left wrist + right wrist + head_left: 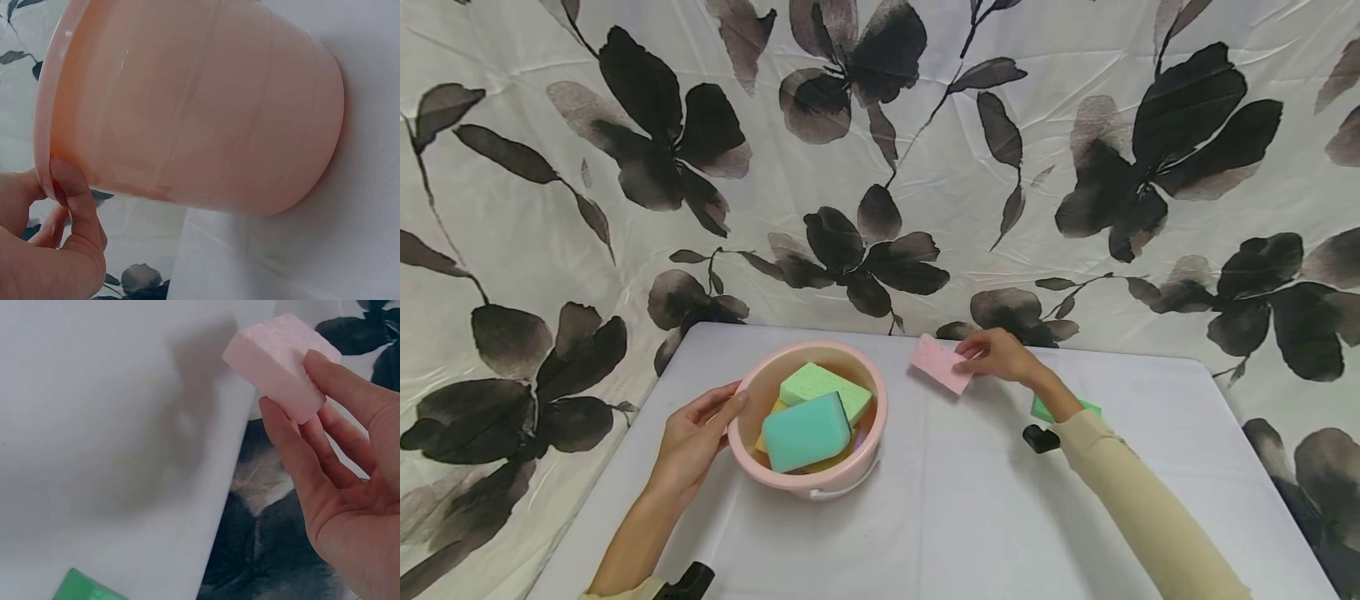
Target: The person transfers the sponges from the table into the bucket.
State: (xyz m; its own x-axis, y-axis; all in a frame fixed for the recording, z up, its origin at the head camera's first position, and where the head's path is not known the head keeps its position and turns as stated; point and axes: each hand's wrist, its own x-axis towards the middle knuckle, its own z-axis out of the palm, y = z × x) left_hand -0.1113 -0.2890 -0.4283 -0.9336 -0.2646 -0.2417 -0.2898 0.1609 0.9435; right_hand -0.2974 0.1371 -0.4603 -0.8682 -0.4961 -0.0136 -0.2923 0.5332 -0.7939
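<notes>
A pale pink bucket (747, 450) stands left of the table's middle, its white handle (842, 490) hanging down at the front. My left hand (694, 429) grips its rim at the left side, with thumb and fingers pinching the edge in the left wrist view. Inside the bucket lie a teal sponge (806, 432), a light green sponge (824, 390) and yellow pieces partly hidden beneath. To the right of the bucket, my right hand (997, 357) pinches a pink sponge (936, 364) by one end; in the right wrist view, its shadow falls on the table apart from it.
A green object (1086, 407) lies on the white table (955, 500), partly hidden behind the right forearm. The table's back edge runs just beyond the right hand, and a floral cloth (985, 167) hangs behind. Dark wrist cameras (1041, 439) sit on both wrists.
</notes>
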